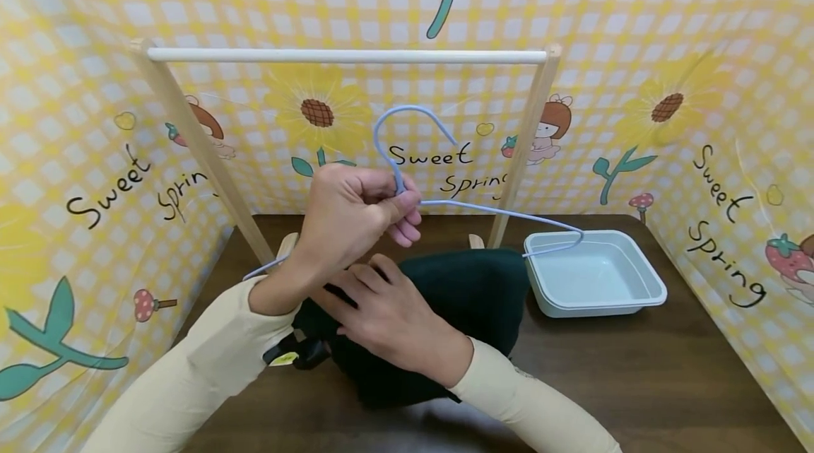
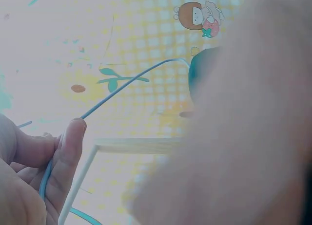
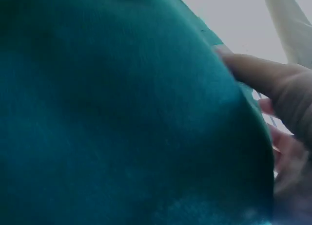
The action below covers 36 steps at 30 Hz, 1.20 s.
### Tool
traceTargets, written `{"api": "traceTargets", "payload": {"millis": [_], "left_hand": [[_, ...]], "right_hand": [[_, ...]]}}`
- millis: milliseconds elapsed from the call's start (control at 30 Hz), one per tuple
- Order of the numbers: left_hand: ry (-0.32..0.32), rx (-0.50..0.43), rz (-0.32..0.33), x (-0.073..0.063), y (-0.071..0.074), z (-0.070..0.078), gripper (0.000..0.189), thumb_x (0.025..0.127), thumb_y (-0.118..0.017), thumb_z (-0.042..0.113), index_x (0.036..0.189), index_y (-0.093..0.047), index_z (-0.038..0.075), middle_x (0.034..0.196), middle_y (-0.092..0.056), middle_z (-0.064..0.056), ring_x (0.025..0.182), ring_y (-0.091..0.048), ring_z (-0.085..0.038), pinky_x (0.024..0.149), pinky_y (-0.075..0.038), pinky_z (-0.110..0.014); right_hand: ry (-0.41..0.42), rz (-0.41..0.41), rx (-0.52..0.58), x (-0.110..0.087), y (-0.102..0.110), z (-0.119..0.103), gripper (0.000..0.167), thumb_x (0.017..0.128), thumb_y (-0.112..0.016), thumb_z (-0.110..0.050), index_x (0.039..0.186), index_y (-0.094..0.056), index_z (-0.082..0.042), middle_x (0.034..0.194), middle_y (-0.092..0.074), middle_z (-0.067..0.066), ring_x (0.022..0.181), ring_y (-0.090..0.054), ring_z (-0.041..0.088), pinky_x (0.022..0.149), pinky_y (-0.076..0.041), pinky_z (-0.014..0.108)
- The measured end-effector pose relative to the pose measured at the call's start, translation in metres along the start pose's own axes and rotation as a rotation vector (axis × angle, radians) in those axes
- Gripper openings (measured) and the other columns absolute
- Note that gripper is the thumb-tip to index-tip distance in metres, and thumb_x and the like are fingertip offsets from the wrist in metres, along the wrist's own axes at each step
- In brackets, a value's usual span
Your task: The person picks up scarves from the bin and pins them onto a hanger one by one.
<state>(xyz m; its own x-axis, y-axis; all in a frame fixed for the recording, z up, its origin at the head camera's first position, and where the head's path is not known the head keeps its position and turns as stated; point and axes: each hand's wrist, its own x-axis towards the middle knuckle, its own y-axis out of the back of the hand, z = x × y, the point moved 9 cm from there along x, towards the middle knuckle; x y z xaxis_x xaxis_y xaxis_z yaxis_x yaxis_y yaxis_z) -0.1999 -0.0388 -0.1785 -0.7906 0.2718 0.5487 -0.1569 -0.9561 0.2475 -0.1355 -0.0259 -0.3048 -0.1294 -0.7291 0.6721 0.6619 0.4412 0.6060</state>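
A light blue wire hanger [image 1: 502,211] is held up with its hook on top. My left hand [image 1: 356,209] pinches it at the neck under the hook, and the left wrist view shows thumb and fingers on the wire [image 2: 112,94]. A dark green cloth garment [image 1: 470,297] hangs at the hanger's lower bar, which runs into its upper right edge. Lower down, my right hand [image 1: 397,319] holds the garment by its upper left part. In the right wrist view the thumb [image 3: 253,69] lies on the edge of the cloth [image 3: 131,118], with other fingers behind it.
Behind the hanger stands a wooden rack with a white crossbar [image 1: 350,56]. A pale blue plastic tub [image 1: 598,308] sits on the brown table [image 1: 636,368] at the right. Yellow checked cloth [image 1: 699,36] walls the back and sides.
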Motion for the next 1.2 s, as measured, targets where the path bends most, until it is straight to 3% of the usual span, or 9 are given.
{"api": "traceTargets", "payload": {"millis": [100,233,400,533,733,867,1067,1200], "left_hand": [[0.001,0.011,0.005,-0.002,0.003,0.000,0.017,0.090,-0.071,-0.006,0.073,-0.074,-0.007,0.066,-0.070,-0.016,0.051,-0.070,-0.019,0.054,-0.061,-0.035],[0.011,0.007,0.005,-0.003,0.006,-0.001,0.014,0.090,-0.072,-0.007,0.076,-0.074,-0.009,0.066,-0.070,-0.017,0.051,-0.070,-0.020,0.055,-0.061,-0.036],[0.023,0.008,0.017,-0.004,0.009,-0.001,0.015,0.089,-0.071,-0.008,0.074,-0.073,-0.008,0.067,-0.071,-0.018,0.051,-0.070,-0.020,0.053,-0.060,-0.036],[0.027,0.018,0.021,-0.006,0.009,-0.002,0.020,0.090,-0.071,-0.007,0.069,-0.072,-0.007,0.067,-0.070,-0.018,0.050,-0.070,-0.019,0.052,-0.060,-0.036],[0.040,0.024,0.012,-0.006,0.009,-0.008,0.020,0.090,-0.071,-0.008,0.069,-0.072,-0.008,0.065,-0.069,-0.018,0.049,-0.070,-0.018,0.050,-0.059,-0.036],[0.041,0.036,-0.005,-0.006,0.006,-0.009,0.027,0.089,-0.072,-0.007,0.063,-0.069,-0.007,0.063,-0.069,-0.017,0.049,-0.070,-0.019,0.049,-0.059,-0.036],[0.117,0.005,-0.039,-0.006,-0.003,-0.017,0.024,0.091,-0.071,-0.006,0.066,-0.071,-0.008,0.062,-0.069,-0.016,0.048,-0.069,-0.021,0.050,-0.059,-0.037],[0.158,-0.030,-0.055,-0.006,-0.008,-0.021,0.018,0.091,-0.070,-0.005,0.073,-0.073,-0.009,0.061,-0.069,-0.015,0.047,-0.069,-0.022,0.047,-0.058,-0.037]], "right_hand": [[0.032,-0.106,-0.043,-0.002,-0.009,-0.001,0.055,0.094,-0.068,-0.023,0.147,-0.054,-0.017,0.142,-0.057,0.004,0.121,-0.054,0.020,0.108,-0.043,0.035],[0.054,-0.105,-0.056,-0.001,-0.010,0.000,0.047,0.098,-0.060,-0.012,0.145,-0.055,-0.013,0.141,-0.059,0.004,0.127,-0.052,0.021,0.116,-0.040,0.035],[-0.012,-0.028,-0.021,0.003,-0.008,0.007,0.035,0.101,-0.055,-0.008,0.135,-0.063,-0.010,0.128,-0.064,0.004,0.114,-0.055,0.019,0.105,-0.046,0.031],[-0.071,0.033,0.014,0.003,-0.008,0.010,0.028,0.100,-0.058,-0.006,0.125,-0.070,-0.010,0.115,-0.066,0.002,0.099,-0.056,0.017,0.092,-0.049,0.028],[-0.066,0.202,0.084,-0.002,0.000,0.005,0.023,0.097,-0.060,-0.004,0.103,-0.080,-0.011,0.090,-0.071,-0.002,0.080,-0.059,0.013,0.072,-0.049,0.021],[-0.076,0.272,0.135,-0.004,0.004,0.004,0.023,0.091,-0.062,-0.001,0.099,-0.081,-0.010,0.086,-0.073,-0.002,0.077,-0.061,0.012,0.071,-0.051,0.018],[-0.237,0.360,0.314,-0.009,0.010,0.023,0.026,0.078,-0.069,0.006,0.093,-0.082,-0.011,0.087,-0.075,-0.002,0.078,-0.066,0.010,0.069,-0.055,0.017],[-0.374,0.431,0.304,-0.012,0.018,0.040,0.034,0.071,-0.067,0.012,0.094,-0.080,-0.011,0.084,-0.071,0.001,0.070,-0.064,0.013,0.055,-0.050,0.020]]}}
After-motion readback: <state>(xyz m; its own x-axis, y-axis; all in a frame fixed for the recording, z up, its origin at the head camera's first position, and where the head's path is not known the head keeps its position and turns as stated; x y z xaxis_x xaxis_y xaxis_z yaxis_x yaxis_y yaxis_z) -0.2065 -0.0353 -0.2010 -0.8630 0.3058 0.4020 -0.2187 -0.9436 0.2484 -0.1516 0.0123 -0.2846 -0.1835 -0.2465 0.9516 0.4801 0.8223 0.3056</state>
